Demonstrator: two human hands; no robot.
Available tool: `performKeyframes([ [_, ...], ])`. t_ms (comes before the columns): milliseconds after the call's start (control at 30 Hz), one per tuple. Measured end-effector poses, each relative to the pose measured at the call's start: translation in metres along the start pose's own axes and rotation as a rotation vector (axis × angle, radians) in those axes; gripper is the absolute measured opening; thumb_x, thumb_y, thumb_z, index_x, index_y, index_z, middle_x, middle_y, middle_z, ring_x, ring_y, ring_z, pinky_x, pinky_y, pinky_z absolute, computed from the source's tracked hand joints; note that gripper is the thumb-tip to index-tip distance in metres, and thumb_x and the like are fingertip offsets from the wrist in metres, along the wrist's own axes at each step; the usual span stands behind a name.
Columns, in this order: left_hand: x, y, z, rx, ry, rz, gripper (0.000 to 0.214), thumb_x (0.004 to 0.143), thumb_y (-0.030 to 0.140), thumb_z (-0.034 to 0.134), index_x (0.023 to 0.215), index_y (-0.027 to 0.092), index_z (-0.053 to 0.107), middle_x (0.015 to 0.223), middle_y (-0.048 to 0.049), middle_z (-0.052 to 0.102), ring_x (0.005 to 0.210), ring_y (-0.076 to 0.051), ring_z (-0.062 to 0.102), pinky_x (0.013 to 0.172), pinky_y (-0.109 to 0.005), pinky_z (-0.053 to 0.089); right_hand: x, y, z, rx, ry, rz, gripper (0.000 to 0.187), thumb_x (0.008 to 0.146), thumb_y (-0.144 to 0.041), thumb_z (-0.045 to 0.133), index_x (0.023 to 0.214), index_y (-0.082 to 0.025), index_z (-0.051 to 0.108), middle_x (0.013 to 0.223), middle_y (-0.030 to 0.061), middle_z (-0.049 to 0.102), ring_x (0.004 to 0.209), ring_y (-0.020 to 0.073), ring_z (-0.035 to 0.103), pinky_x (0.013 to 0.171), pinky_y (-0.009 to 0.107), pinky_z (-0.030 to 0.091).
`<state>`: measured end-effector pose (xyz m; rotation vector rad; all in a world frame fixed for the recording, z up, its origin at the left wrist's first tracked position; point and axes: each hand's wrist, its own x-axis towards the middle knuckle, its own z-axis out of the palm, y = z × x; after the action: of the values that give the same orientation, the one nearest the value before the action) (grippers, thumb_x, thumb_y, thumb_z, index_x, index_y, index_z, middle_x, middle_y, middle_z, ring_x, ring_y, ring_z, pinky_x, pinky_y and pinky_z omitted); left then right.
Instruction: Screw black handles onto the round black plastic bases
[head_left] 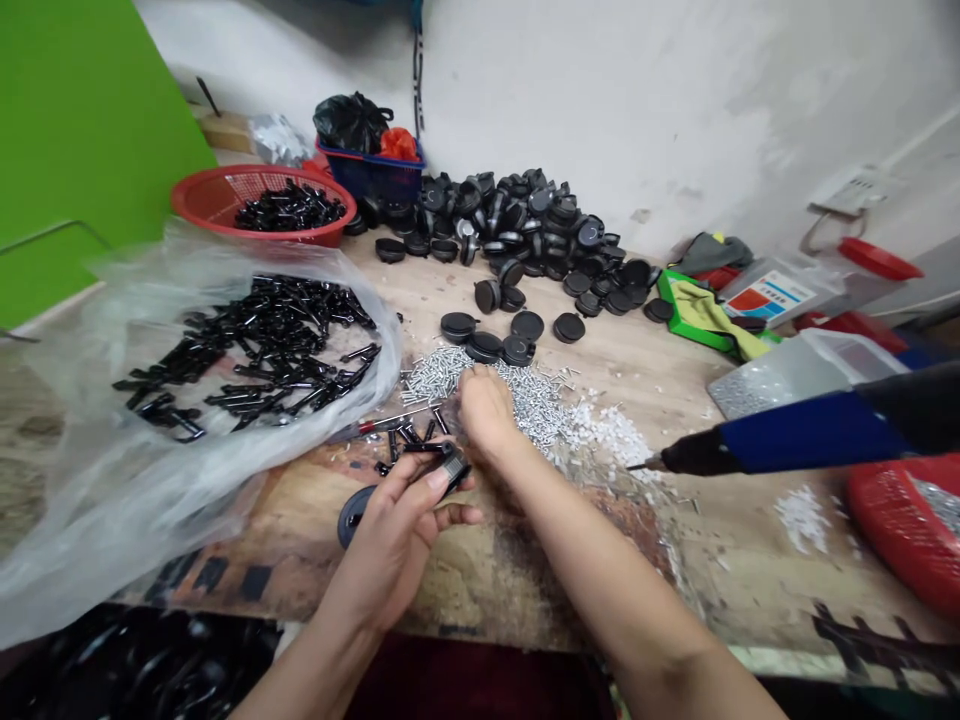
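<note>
Firmly, a left hand grips a black plastic part over a bench, while a right hand, fingers bunched, rests in loose silver screws, any hold on them hidden, a blue screwdriver just beside.

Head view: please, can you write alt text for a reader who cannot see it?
Over a wooden bench, the left hand holds a small black part and the right hand touches a pile of silver screws. Round black discs are heaped behind, a clear plastic bag of black parts lies left, and a blue electric screwdriver points in from the right.
</note>
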<state>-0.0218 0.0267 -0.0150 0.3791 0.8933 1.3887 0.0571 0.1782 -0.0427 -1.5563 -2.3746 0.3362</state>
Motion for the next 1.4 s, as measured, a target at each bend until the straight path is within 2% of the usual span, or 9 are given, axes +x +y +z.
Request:
performKeyframes([
  [133, 0.001, 0.0, -0.003, 0.001, -0.001, 0.014, 0.025, 0.083, 0.024, 0.061, 0.107, 0.019, 0.063, 0.115, -0.0063, 0.056, 0.095, -0.022, 0.057, 0.068, -0.032, 0.056, -0.022, -0.004, -0.02, 0.077, 0.056, -0.03, 0.026, 0.086, -0.005, 0.037, 0.098, -0.014, 0.058, 0.096, 0.0113, 0.062, 0.089, 0.0206, 0.054, 0.079, 0.034, 0.044],
  [233, -0.001, 0.001, -0.001, 0.008, -0.009, 0.008, 0.027, 0.081, 0.023, 0.063, 0.107, 0.019, 0.063, 0.114, -0.0064, 0.058, 0.097, -0.021, 0.056, 0.07, -0.033, 0.057, -0.053, -0.006, -0.044, 0.361, 0.204, -0.119, 0.034, 0.089, -0.004, 0.037, 0.111, -0.02, 0.057, 0.103, 0.0053, 0.063, 0.09, 0.0143, 0.058, 0.081, 0.029, 0.047],
  [333, -0.003, 0.001, 0.002, 0.027, -0.021, 0.007, 0.025, 0.081, 0.022, 0.064, 0.106, 0.019, 0.064, 0.114, -0.0062, 0.059, 0.096, -0.019, 0.055, 0.071, -0.031, 0.057, -0.086, -0.008, -0.066, 0.73, 0.299, -0.173, 0.027, 0.09, -0.008, 0.047, 0.099, -0.024, 0.066, 0.093, 0.0007, 0.067, 0.084, 0.0125, 0.063, 0.076, 0.028, 0.05],
  [500, -0.008, -0.004, 0.011, 0.046, -0.049, 0.004, 0.023, 0.08, 0.021, 0.065, 0.103, 0.019, 0.064, 0.114, -0.006, 0.062, 0.097, -0.019, 0.058, 0.075, -0.031, 0.056, -0.114, -0.01, -0.083, 0.99, 0.251, -0.116, 0.012, 0.077, -0.011, 0.069, 0.076, -0.023, 0.071, 0.085, -0.0012, 0.066, 0.082, 0.0122, 0.064, 0.078, 0.028, 0.051],
  [700, -0.016, -0.012, 0.021, 0.17, -0.02, 0.057, 0.04, 0.074, 0.022, 0.072, 0.112, 0.023, 0.061, 0.114, -0.0047, 0.064, 0.098, -0.022, 0.06, 0.08, -0.035, 0.055, -0.114, 0.004, -0.089, 1.091, 0.096, -0.044, 0.014, 0.066, -0.016, 0.079, 0.063, -0.021, 0.066, 0.082, -0.003, 0.058, 0.082, 0.0116, 0.06, 0.081, 0.03, 0.048],
  [933, -0.028, -0.01, 0.028, 0.486, 0.069, 0.225, 0.049, 0.068, 0.022, 0.077, 0.114, 0.025, 0.062, 0.126, -0.0036, 0.059, 0.12, -0.022, 0.052, 0.1, -0.029, 0.043, -0.12, 0.009, -0.097, 1.115, 0.073, -0.053, 0.017, 0.067, -0.018, 0.077, 0.06, -0.02, 0.061, 0.079, -0.0034, 0.056, 0.079, 0.0116, 0.058, 0.081, 0.031, 0.046],
  [1100, -0.031, -0.01, 0.032, 0.516, 0.039, 0.233, 0.048, 0.068, 0.022, 0.077, 0.113, 0.025, 0.062, 0.125, -0.0042, 0.059, 0.121, -0.023, 0.051, 0.101, -0.03, 0.042, -0.127, 0.012, -0.098, 1.143, 0.055, -0.048, 0.015, 0.066, -0.016, 0.078, 0.062, -0.02, 0.064, 0.081, -0.0024, 0.059, 0.082, 0.0125, 0.06, 0.084, 0.032, 0.046],
  [1300, -0.032, -0.015, 0.036, 0.466, 0.017, 0.176, 0.047, 0.067, 0.022, 0.076, 0.112, 0.023, 0.062, 0.122, -0.0049, 0.062, 0.118, -0.024, 0.055, 0.1, -0.032, 0.044, -0.142, 0.014, -0.096, 1.117, 0.09, 0.034, 0.007, 0.074, -0.016, 0.071, 0.075, -0.023, 0.067, 0.092, 0.0011, 0.067, 0.093, 0.0154, 0.063, 0.089, 0.035, 0.047],
  [1400, -0.033, -0.019, 0.039, 0.467, 0.015, 0.147, 0.048, 0.067, 0.023, 0.077, 0.112, 0.022, 0.062, 0.122, -0.0053, 0.062, 0.118, -0.024, 0.054, 0.1, -0.032, 0.044, -0.149, 0.015, -0.095, 1.146, 0.1, 0.106, 0.015, 0.073, -0.015, 0.071, 0.085, -0.024, 0.065, 0.088, -0.0003, 0.069, 0.088, 0.0149, 0.065, 0.084, 0.033, 0.05],
])
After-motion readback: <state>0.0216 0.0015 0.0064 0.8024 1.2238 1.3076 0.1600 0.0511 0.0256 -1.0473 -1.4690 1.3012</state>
